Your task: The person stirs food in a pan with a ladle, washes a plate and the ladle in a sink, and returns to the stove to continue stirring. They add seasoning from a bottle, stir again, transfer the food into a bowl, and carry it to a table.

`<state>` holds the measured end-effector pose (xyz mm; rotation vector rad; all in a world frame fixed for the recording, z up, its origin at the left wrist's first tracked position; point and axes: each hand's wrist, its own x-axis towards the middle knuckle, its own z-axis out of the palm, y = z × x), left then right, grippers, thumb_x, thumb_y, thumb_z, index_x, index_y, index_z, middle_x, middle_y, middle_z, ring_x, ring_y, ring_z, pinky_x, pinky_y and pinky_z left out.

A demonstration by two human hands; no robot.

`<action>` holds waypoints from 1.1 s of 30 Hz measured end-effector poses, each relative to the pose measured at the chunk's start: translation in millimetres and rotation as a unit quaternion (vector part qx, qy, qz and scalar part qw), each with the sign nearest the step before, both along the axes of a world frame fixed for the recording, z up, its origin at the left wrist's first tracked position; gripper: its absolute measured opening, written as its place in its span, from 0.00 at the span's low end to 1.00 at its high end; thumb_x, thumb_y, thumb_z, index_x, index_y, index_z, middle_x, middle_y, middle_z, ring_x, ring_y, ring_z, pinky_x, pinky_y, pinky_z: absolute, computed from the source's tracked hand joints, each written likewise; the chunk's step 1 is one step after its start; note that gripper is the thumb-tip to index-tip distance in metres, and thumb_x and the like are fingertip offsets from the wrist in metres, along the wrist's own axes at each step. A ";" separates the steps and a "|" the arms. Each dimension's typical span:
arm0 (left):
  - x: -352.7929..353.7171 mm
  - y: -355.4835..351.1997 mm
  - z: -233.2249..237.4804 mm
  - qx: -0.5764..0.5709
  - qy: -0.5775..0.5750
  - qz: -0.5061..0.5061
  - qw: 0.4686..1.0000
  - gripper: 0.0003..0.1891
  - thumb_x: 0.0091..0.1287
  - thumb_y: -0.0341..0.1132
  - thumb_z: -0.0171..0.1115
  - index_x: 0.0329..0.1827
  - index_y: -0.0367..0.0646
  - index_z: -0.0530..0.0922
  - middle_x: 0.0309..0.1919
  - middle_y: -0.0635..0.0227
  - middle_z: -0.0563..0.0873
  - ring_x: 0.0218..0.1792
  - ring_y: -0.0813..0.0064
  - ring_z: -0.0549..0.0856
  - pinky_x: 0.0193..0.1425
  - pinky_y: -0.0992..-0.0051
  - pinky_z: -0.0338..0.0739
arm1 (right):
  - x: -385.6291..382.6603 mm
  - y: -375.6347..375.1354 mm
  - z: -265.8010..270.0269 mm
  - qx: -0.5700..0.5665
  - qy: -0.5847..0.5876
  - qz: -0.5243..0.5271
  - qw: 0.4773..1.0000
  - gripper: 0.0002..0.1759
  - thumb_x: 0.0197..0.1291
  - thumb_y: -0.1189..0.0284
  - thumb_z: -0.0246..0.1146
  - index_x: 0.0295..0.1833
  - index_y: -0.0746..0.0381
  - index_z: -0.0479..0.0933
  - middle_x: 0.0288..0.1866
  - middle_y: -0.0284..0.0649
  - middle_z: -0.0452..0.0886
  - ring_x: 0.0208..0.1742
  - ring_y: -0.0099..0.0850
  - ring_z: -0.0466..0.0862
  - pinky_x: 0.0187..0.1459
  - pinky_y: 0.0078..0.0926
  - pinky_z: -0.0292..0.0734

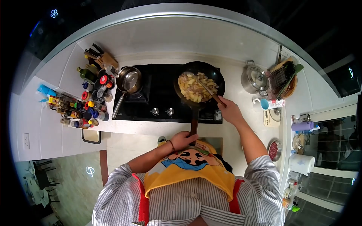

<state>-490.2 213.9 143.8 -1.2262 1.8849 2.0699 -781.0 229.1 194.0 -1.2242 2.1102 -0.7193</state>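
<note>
A dark wok sits on the right side of the black gas stove. Sliced yellowish food mixed with pale brown pieces fills its middle. My left hand is closed around the wok's long handle, close to my apron. Over the wok's right edge, my right hand grips the wooden handle of a spatula. The spatula's far end is down in the food, so its blade is mostly hidden.
A steel saucepan rests on the left burner, handle toward me. Seasoning bottles and a knife block crowd the left counter. To the right are a lidded steel pot, a kitchen scale and a bowl of red meat.
</note>
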 end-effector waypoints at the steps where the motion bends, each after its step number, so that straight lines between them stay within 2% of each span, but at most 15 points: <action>1: 0.5 -0.4 -0.9 0.000 -0.001 0.000 1.000 0.28 0.77 0.55 0.62 0.47 0.32 0.86 0.37 0.64 0.90 0.38 0.76 0.86 0.48 0.74 0.81 | -1.3 7.6 7.1 0.002 0.034 0.026 0.999 0.24 0.72 0.63 0.63 0.71 0.54 0.79 0.54 0.54 0.88 0.56 0.51 0.86 0.59 0.40 0.80; 3: 0.6 -0.7 -4.3 -0.003 0.007 -0.003 1.000 0.27 0.76 0.55 0.63 0.47 0.33 0.87 0.37 0.64 0.90 0.38 0.76 0.86 0.48 0.74 0.81 | -7.7 16.0 27.6 0.006 0.070 0.051 0.996 0.24 0.71 0.64 0.63 0.71 0.52 0.80 0.52 0.53 0.88 0.53 0.51 0.87 0.56 0.41 0.81; 5: -1.5 -0.7 -1.8 -0.001 0.011 -0.006 1.000 0.27 0.76 0.55 0.63 0.47 0.32 0.87 0.37 0.64 0.90 0.38 0.75 0.86 0.48 0.73 0.81 | -17.7 22.1 56.7 0.017 0.169 0.098 0.981 0.22 0.69 0.65 0.65 0.68 0.50 0.82 0.45 0.50 0.89 0.46 0.52 0.87 0.50 0.46 0.83; 9: 0.5 -2.1 0.4 0.007 0.012 -0.004 1.000 0.27 0.77 0.55 0.63 0.46 0.32 0.87 0.37 0.63 0.90 0.37 0.74 0.87 0.48 0.73 0.81 | -24.2 45.6 124.8 -0.023 0.246 0.114 0.962 0.22 0.68 0.65 0.67 0.67 0.47 0.83 0.43 0.48 0.89 0.44 0.51 0.88 0.46 0.43 0.83; 11: -0.1 -3.3 2.5 0.003 0.006 -0.007 1.000 0.27 0.77 0.55 0.63 0.45 0.32 0.87 0.36 0.63 0.90 0.37 0.75 0.86 0.48 0.73 0.81 | -25.7 55.7 154.2 0.035 0.292 0.125 0.947 0.21 0.67 0.67 0.67 0.65 0.47 0.84 0.42 0.47 0.89 0.43 0.49 0.88 0.44 0.44 0.82; 14: -1.3 -3.6 5.8 0.002 0.000 -0.011 1.000 0.27 0.77 0.55 0.63 0.45 0.32 0.87 0.36 0.64 0.90 0.37 0.75 0.86 0.48 0.73 0.81 | -33.0 60.4 140.4 0.045 0.324 0.150 0.933 0.21 0.66 0.68 0.66 0.64 0.48 0.84 0.39 0.48 0.89 0.41 0.50 0.88 0.44 0.48 0.82; 17: -3.5 -2.7 8.5 0.007 -0.005 -0.011 1.000 0.27 0.76 0.55 0.63 0.45 0.32 0.87 0.36 0.64 0.90 0.37 0.75 0.86 0.48 0.73 0.81 | -33.0 49.8 102.0 0.034 0.334 0.142 0.931 0.21 0.66 0.68 0.65 0.64 0.49 0.84 0.38 0.48 0.89 0.41 0.49 0.88 0.44 0.47 0.83; 23: -1.4 -2.7 1.9 0.007 -0.009 -0.019 1.000 0.27 0.77 0.55 0.62 0.45 0.33 0.86 0.36 0.64 0.90 0.37 0.75 0.86 0.48 0.73 0.81 | -29.8 65.5 142.4 0.060 0.331 0.136 0.932 0.20 0.67 0.67 0.64 0.63 0.49 0.84 0.38 0.48 0.89 0.41 0.49 0.88 0.44 0.47 0.83; 29: -3.8 -1.1 -2.5 0.014 0.003 -0.007 1.000 0.26 0.78 0.54 0.62 0.45 0.33 0.86 0.35 0.65 0.90 0.36 0.76 0.86 0.47 0.73 0.81 | -19.4 50.3 119.7 0.055 0.327 0.149 0.931 0.18 0.68 0.67 0.63 0.62 0.50 0.83 0.37 0.47 0.89 0.40 0.49 0.88 0.42 0.48 0.83; 32: -1.9 -1.5 1.5 0.013 -0.006 -0.010 1.000 0.26 0.78 0.54 0.61 0.45 0.32 0.86 0.35 0.65 0.90 0.36 0.76 0.85 0.47 0.73 0.81 | -10.9 55.7 160.5 0.082 0.345 0.154 0.922 0.19 0.66 0.67 0.66 0.63 0.49 0.84 0.37 0.47 0.89 0.38 0.51 0.88 0.40 0.48 0.83; 33: -2.5 -2.5 2.0 0.009 -0.012 -0.015 1.000 0.26 0.78 0.54 0.61 0.45 0.32 0.86 0.35 0.65 0.89 0.36 0.76 0.85 0.47 0.73 0.81 | -9.5 57.1 165.4 0.091 0.347 0.163 0.919 0.17 0.67 0.67 0.65 0.60 0.50 0.85 0.36 0.48 0.89 0.38 0.51 0.88 0.39 0.49 0.82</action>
